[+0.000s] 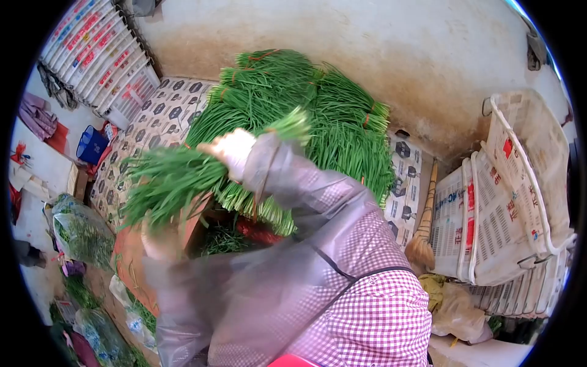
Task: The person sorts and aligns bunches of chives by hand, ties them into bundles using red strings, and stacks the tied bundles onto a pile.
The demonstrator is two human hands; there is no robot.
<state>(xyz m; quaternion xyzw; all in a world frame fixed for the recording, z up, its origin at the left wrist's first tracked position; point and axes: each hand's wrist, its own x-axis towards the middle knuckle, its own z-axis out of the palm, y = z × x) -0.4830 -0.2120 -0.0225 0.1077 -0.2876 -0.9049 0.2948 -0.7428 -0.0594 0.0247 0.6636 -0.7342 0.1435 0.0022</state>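
Observation:
My right hand (234,150) is wrapped round a bunch of green leafy stalks (177,177), its pale cut ends pointing right and its leaves hanging to the left. My left hand (160,240), blurred by motion, is below the leaves, near a reddish-brown board (131,260); its fingers are smeared. Behind my hands a large pile of tied green bundles (269,85) lies against the wall, with orange-red bands round some of them. Loose dark green leaves (223,240) lie under my right arm.
Stacked white plastic crates (101,52) stand at the upper left, and more crates (507,183) at the right beside a broom (422,244). A blue basket (92,145) and plastic bags of greens (79,229) are at the left.

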